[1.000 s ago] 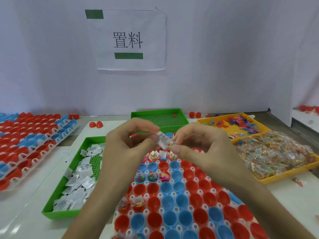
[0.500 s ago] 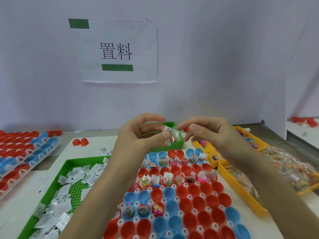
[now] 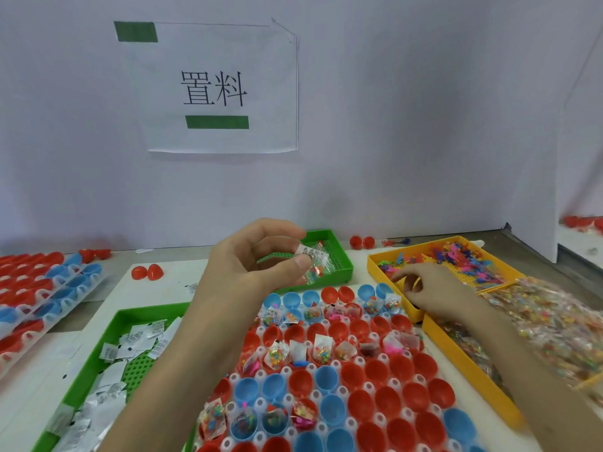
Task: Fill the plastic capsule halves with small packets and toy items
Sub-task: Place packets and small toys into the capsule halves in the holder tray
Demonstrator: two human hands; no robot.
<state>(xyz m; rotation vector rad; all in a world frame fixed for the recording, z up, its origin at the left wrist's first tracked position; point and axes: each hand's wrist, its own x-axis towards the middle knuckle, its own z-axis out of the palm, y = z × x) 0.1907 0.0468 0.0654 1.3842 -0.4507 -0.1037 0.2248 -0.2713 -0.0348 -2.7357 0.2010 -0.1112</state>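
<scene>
A white holder [image 3: 329, 380] in front of me carries rows of red and blue capsule halves; several hold packets or toys, others are bare. My left hand [image 3: 251, 269] is raised above the holder's far end and pinches a small clear packet [image 3: 315, 264] with coloured beads and a white label between thumb and fingers. My right hand [image 3: 427, 288] reaches into the near corner of the yellow tray of small coloured toys [image 3: 453, 259], its fingers curled; I cannot tell if it holds anything.
A green tray of white sachets [image 3: 127, 350] lies at the left. A second green tray [image 3: 339, 265] sits behind the holder. A yellow tray of clear bead packets [image 3: 535, 327] is at the right. More filled capsule holders [image 3: 39, 288] stand far left. Loose red halves [image 3: 146, 272] lie about.
My right hand has let go of the packet and moved right to the yellow toy tray. My left hand still holds the packet, and my view has tilted slightly.
</scene>
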